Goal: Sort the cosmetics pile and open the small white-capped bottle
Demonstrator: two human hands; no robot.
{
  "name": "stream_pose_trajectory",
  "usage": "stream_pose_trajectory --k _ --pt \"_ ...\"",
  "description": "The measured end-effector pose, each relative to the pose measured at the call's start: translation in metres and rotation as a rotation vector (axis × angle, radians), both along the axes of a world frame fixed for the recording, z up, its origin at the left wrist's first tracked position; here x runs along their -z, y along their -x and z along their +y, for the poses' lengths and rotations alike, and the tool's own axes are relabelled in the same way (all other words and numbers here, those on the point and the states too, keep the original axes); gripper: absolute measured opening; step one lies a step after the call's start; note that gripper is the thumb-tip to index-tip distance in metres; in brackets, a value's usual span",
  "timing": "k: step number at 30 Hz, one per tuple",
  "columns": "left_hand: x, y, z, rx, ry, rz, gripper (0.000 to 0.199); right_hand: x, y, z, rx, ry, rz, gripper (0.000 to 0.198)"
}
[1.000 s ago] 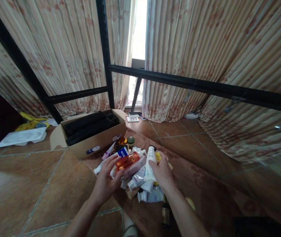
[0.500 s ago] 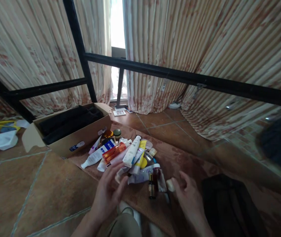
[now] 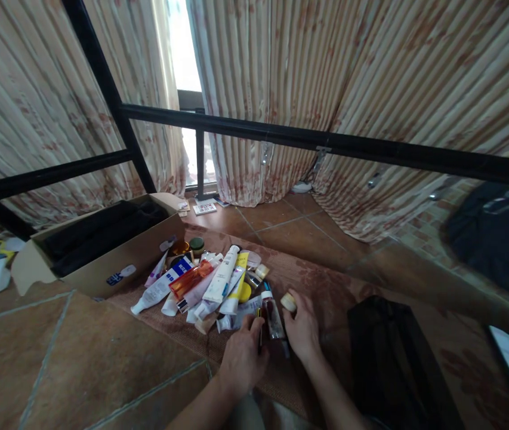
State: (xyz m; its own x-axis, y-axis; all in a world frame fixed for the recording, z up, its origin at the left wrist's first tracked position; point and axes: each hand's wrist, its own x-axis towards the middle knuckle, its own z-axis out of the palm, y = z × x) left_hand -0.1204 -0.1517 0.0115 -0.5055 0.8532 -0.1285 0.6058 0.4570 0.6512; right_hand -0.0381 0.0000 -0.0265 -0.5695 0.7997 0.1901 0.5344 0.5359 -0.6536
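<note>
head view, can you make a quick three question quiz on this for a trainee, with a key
1. What does the right hand hold?
A) a yellow tube
B) a small cream-coloured item
C) a green lid
2. True or false: in the picture, the cardboard box is left of the red-orange bottle.
3. Fill in: the see-through bottle between the right hand and the left hand has a ____ cap.
Key: 1 B; 2 true; 3 white.

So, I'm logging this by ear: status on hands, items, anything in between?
Left hand at small dark bottle. Right hand holding small pale thing. Clear bottle between hands; tube pile just beyond.
</note>
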Motion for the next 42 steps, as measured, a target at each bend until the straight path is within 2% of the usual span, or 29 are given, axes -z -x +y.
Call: stream_pose_trajectory --k 4,7,9,12,15,18,20,24,29,31,34,37,42 --pt "-0.003 0.0 -0.002 -0.03 0.043 0.041 0.042 -0.004 0.007 0.001 -0.077 -0.036 0.038 0.045" --pt "-0.003 0.002 -0.001 -0.076 0.103 0.081 0.031 -0.016 0.003 -0.011 -0.017 -0.048 0.105 0.036" --pt "-0.001 0.004 0.0 -0.102 0.13 0.1 0.025 -0.026 0.002 -0.023 -0.005 -0.008 0.109 0.032" --pt "0.004 0.005 0.0 -0.105 0.141 0.12 0.023 -0.035 0.007 -0.04 -0.077 0.013 -0.05 0.028" --pt "0.007 0.005 -0.004 -0.106 0.13 0.126 0.021 -0.038 0.017 -0.048 -0.067 -0.025 -0.21 0.044" --pt "0.007 0.005 -0.01 -0.129 0.101 0.123 0.024 -0.037 0.025 -0.047 -0.039 0.017 -0.282 0.051" --pt "0.007 0.006 -0.013 -0.16 0.085 0.129 0.027 -0.036 0.025 -0.045 -0.031 0.122 -0.212 0.049" --pt "0.005 0.011 -0.008 -0.179 0.097 0.167 0.032 -0.03 0.014 -0.045 0.011 0.393 0.148 0.051" --pt "0.006 0.013 0.001 -0.176 0.201 0.223 0.034 -0.027 -0.013 -0.045 0.129 0.509 0.444 0.053" --pt "0.009 0.013 0.0 -0.176 0.184 0.237 0.035 -0.024 -0.026 -0.043 0.2 0.479 0.468 0.052" --pt "0.017 0.013 -0.003 -0.18 0.135 0.249 0.034 -0.017 -0.042 -0.041 0.289 0.329 0.415 0.048" --pt "0.023 0.017 -0.004 -0.16 0.086 0.275 0.032 -0.01 -0.05 -0.044 0.309 0.205 0.384 0.045" --pt "0.026 0.021 -0.003 -0.156 0.068 0.279 0.03 -0.013 -0.039 -0.056 0.295 0.176 0.341 0.045"
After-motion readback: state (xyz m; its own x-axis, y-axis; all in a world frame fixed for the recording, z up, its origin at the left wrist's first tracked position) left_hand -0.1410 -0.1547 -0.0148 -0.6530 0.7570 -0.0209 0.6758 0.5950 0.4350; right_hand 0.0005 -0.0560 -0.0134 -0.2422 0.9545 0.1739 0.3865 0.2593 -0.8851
